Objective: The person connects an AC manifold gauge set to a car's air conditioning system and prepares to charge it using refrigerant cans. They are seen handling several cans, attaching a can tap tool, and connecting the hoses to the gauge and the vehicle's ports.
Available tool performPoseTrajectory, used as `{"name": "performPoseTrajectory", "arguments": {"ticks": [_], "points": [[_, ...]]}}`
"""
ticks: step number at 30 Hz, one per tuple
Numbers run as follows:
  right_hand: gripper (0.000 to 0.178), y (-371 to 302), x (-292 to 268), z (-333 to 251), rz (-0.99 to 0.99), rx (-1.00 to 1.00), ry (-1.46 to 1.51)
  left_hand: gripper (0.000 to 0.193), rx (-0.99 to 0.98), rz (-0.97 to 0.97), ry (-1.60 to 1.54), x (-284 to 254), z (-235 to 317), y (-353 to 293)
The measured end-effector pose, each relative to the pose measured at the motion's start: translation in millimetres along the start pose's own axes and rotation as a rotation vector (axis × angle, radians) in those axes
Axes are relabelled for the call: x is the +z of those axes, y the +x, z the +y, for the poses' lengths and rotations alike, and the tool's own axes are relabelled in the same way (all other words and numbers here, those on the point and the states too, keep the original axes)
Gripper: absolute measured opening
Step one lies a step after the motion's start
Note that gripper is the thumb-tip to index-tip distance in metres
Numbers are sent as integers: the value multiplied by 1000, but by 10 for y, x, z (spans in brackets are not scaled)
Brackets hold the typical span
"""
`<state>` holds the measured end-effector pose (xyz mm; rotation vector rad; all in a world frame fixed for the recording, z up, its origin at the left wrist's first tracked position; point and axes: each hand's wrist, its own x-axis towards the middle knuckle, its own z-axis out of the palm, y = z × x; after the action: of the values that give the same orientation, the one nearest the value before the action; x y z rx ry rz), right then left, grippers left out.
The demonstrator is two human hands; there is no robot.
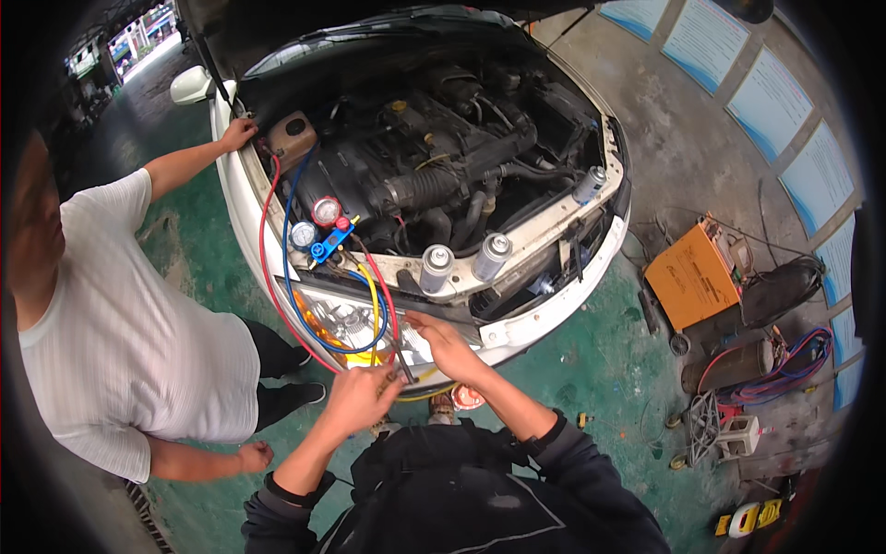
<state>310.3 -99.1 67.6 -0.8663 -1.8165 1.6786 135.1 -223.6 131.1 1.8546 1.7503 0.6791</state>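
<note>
My left hand (362, 399) is closed in front of the headlight (346, 319), its fingers pinched at the lower loop of a red hose (394, 323); a small dark piece shows at the fingertips. My right hand (449, 351) reaches over the bumper corner, fingers stretched leftward beside the hoses and holding nothing visible. Above them, a manifold gauge set (332, 242) with a blue body and two round dials rests on the front edge of the engine bay. A blue hose (291, 249) and a yellow hose (373, 286) loop down from it across the headlight.
Silver cans (437, 268) stand along the front crossmember of the white car (242, 208), its hood raised. To the left, a person in a white shirt (152, 305) has one hand on the fender. An orange machine (692, 277) and coiled hoses (784, 369) sit by the right wall.
</note>
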Motion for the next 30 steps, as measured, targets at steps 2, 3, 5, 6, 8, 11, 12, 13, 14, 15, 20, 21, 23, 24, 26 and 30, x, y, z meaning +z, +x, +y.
{"name": "performPoseTrajectory", "arguments": {"ticks": [2, 3, 5, 6, 8, 11, 12, 13, 14, 15, 20, 21, 23, 24, 26, 30], "points": [[45, 8, 28, -475, -72, -111, -81, 24, 29, -118, -4, 108, -75, -17], [44, 0, 33, -654, -147, -163, -137, 26, 41, -203, 0, 179, -113, 0], [43, 42, 94, -701, -307, -339, -322, 28, 162, -242, -6, 269, -170, -6], [43, 63, 108, -710, -469, -512, -516, 31, 285, -276, -17, 308, -167, -2], [43, 108, 145, -716, -646, -333, -457, 31, 301, -271, -28, 353, -147, -44], [56, 106, 91, -636, -858, -137, -360, 28, 287, -195, -44, 308, -87, -26], [61, 61, 54, -618, -848, -23, -193, 27, 224, -177, -35, 291, -114, -25], [66, 12, 23, -596, -834, 92, -26, 25, 161, -159, -27, 274, -143, -25], [72, -25, 28, -565, -814, 206, 141, 25, 158, -158, -26, 253, -170, -14], [72, -75, 72, -485, -814, 207, 141, 26, 162, -104, -8, 238, -185, 20], [70, -232, 381, -577, -84, -334, -42, 23, 49, -74, -30, 329, -215, 123], [70, -201, 404, -719, -8, -466, -387, 22, 111, -35, -38, 509, -427, 91], [72, -120, 434, -951, 33, -549, -744, 21, 179, -12, -52, 640, -340, 92], [70, -63, 444, -987, -63, -509, -818, 21, 150, 292, -138, 660, 26, 169], [68, 53, 470, -911, -64, -508, -961, 25, 220, 320, -153, 697, -114, 169], [81, 316, 343, -926, -327, -7, -984, 19, 195, 157, 30, 511, -20, 145]]}}
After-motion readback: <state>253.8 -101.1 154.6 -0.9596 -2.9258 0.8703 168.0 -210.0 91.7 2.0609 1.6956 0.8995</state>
